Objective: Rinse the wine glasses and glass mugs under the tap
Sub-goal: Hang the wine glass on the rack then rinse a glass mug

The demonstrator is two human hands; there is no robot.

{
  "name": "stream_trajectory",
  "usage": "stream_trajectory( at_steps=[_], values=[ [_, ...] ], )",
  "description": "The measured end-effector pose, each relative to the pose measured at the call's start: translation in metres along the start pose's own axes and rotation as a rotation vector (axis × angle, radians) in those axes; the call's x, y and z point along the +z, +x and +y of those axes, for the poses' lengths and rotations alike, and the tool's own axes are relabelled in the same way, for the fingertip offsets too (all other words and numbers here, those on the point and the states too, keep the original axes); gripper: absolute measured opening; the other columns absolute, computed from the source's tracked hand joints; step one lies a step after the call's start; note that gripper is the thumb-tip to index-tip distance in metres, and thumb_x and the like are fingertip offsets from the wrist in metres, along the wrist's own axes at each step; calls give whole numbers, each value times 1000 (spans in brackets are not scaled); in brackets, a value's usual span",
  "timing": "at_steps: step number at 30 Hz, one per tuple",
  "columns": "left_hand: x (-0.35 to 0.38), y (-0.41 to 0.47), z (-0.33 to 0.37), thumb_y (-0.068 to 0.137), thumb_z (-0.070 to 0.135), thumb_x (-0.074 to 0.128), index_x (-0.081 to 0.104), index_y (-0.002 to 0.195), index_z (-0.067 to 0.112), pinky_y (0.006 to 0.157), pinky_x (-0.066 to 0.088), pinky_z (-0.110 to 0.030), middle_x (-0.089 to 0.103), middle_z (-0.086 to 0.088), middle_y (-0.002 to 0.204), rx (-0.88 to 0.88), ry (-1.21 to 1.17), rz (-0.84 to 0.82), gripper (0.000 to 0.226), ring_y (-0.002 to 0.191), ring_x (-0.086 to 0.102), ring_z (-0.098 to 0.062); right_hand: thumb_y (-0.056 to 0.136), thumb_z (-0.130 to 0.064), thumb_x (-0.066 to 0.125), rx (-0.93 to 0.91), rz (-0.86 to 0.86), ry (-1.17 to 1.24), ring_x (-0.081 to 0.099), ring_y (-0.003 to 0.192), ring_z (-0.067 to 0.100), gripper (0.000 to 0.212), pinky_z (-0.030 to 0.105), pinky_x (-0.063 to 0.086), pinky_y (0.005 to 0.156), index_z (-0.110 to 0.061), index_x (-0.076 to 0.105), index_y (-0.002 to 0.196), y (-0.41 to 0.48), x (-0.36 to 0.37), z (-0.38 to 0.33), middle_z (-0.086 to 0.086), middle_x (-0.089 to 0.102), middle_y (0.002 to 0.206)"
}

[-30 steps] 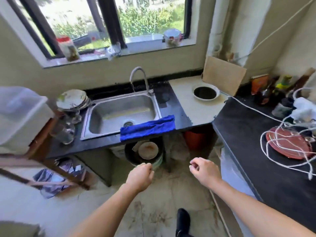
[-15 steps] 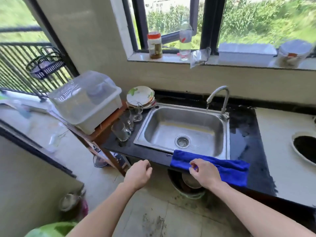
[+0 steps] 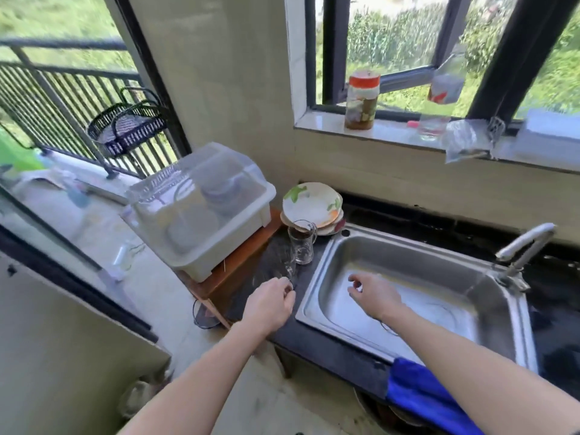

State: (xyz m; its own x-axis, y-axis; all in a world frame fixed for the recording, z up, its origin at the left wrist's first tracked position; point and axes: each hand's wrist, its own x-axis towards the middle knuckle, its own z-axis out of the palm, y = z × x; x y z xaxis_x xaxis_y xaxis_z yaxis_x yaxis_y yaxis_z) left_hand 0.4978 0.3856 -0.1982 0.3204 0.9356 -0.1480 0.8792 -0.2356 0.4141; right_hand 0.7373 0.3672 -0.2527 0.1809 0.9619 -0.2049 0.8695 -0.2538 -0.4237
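Left of the sink (image 3: pixel 423 255), a lidded plastic dish rack (image 3: pixel 201 208) sits on a wooden stand (image 3: pixel 238 262). By the sink's left rim, over the dark worktop (image 3: pixel 314 339), the left hand (image 3: pixel 271 304) curls its fingers at a blurred clear glass (image 3: pixel 289 267); I cannot tell whether it grips it. Just behind, beside the sink's back left corner, a glass mug (image 3: pixel 302 243) stands upright before stacked plates (image 3: pixel 314 204). The right hand (image 3: pixel 373 296) hangs over the sink, fingers loosely curled, holding nothing. The tap (image 3: pixel 524 246) rises at the sink's right rim, and a blue cloth (image 3: pixel 420 394) drapes below the sink's front edge.
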Motion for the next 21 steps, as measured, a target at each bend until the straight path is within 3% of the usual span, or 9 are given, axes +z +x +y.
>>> stream_trajectory(
  at_steps=[5, 8, 13, 17, 21],
  values=[
    [-11, 49, -12, 94, 33, 46, 63, 105, 20, 87, 49, -38, 65, -3, 109, -3, -8, -41, 24, 101, 60, -26, 91, -28, 50, 9, 6, -32, 61, 100, 27, 25, 35, 50, 77, -24, 62, 112, 73, -4, -28, 1, 68, 109],
    [-13, 71, -18, 95, 34, 45, 62, 105, 22, 86, 50, -37, 65, 0, 108, -39, -37, -38, 24, 99, 60, -23, 92, -26, 48, -17, 5, -57, 59, 106, 29, 32, 33, 44, 75, -25, 59, 122, 126, -9, -40, 3, 64, 118],
    [-13, 91, -26, 96, 35, 45, 62, 107, 24, 88, 49, -33, 64, 3, 108, -110, -80, -14, 22, 98, 59, -16, 92, -17, 42, -92, -83, -124, 58, 107, 37, 48, 43, 49, 81, -30, 42, 138, 206, -3, -54, 8, 47, 136],
    [-17, 104, -34, 96, 35, 46, 62, 106, 26, 82, 46, -25, 64, 7, 109, -155, -73, 7, 21, 95, 58, -11, 97, -24, 43, -177, -135, -175, 59, 100, 33, 33, 38, 47, 75, -29, 53, 128, 234, 5, -54, 6, 50, 124],
    [-20, 114, -36, 97, 35, 46, 62, 107, 26, 82, 48, -25, 65, 8, 108, -183, -61, 16, 21, 92, 57, -9, 92, -24, 51, -253, -164, -243, 59, 96, 31, 24, 37, 48, 72, -20, 58, 114, 231, 0, -44, 5, 54, 113]
  ],
)
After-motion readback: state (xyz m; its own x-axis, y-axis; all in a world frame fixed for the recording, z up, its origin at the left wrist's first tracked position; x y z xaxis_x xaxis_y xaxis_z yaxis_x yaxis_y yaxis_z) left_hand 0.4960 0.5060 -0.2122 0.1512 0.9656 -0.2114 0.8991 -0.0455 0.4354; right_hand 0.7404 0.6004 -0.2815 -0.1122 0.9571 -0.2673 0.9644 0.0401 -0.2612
